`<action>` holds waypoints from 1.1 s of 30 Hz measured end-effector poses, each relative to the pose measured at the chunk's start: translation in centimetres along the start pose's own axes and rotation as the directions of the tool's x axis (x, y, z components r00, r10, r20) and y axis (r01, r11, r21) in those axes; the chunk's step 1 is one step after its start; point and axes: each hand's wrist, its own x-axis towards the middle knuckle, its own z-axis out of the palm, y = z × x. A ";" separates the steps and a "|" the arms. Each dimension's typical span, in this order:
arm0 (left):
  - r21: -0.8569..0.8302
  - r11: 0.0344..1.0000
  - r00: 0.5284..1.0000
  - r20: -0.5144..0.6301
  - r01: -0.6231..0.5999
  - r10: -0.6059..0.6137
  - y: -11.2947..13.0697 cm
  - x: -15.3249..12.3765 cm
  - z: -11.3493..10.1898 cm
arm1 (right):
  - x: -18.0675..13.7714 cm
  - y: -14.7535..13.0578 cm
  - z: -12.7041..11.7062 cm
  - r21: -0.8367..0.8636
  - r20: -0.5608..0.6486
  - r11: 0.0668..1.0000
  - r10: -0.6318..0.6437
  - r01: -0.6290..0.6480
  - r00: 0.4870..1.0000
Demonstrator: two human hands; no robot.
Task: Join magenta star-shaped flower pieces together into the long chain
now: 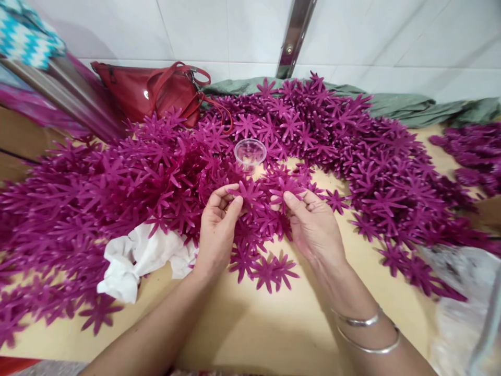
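My left hand (219, 224) pinches a magenta artificial flower petal piece (250, 194) between thumb and forefinger; its narrow lobes spread out like a star. Another such piece (288, 189) is gripped by my right hand (316, 224), a little to the right. Both hands hover just over a small heap of the same pieces (270, 271) on the pale tabletop (250, 324). Right behind this heap stands a small clear plastic cup (250, 152). Two silver bangles (364, 319) circle my right wrist.
Large piles of magenta pieces lie left (117, 172) and right (391, 172). Crumpled white tissue (133, 258) rests left of my hands. A red handbag (133, 94) and green cloth (415, 107) line the wall. Clear plastic bags (462, 292) sit at right.
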 end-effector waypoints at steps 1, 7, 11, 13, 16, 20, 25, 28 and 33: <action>0.004 1.000 1.000 -0.001 -0.001 0.001 0.0 0.0 0.0 | 0.0 -0.1 0.0 -0.015 0.002 1.000 -0.005 0.005 1.000; 0.020 1.000 1.000 0.009 -0.014 0.013 0.0 0.0 0.0 | 0.0 -0.2 -0.2 -0.041 -0.012 0.999 -0.009 0.009 1.000; 0.063 0.998 1.000 0.016 -0.024 0.023 0.0 -0.2 0.2 | -0.3 -0.2 0.1 -0.032 -0.001 0.999 0.032 -0.032 0.999; 0.067 0.998 0.999 0.033 -0.016 0.013 -0.1 -0.3 0.2 | -0.5 -0.1 0.2 -0.057 0.031 0.998 0.031 -0.029 0.999; 0.053 0.999 0.999 0.043 0.002 -0.004 0.0 -0.3 0.2 | -0.7 0.1 0.1 -0.120 0.069 0.992 -0.017 0.025 0.998; 0.043 0.999 1.000 0.001 -0.018 0.018 0.2 -0.2 0.3 | -0.5 -0.1 -0.6 -0.484 0.044 0.828 -0.299 0.282 0.953; 0.072 0.997 0.999 -0.035 -0.028 0.030 0.5 -0.3 0.5 | -0.7 -0.9 -0.4 -0.768 0.163 0.408 -0.621 0.494 0.767; 0.073 0.997 1.000 -0.013 -0.010 0.011 0.6 -0.5 0.6 | -1.3 -0.8 0.2 -0.751 0.272 0.350 -0.609 0.560 0.745; 0.030 0.999 0.997 0.068 0.022 -0.024 0.7 -0.7 0.7 | -1.9 -0.3 0.7 -0.719 0.340 0.395 -0.518 0.572 0.785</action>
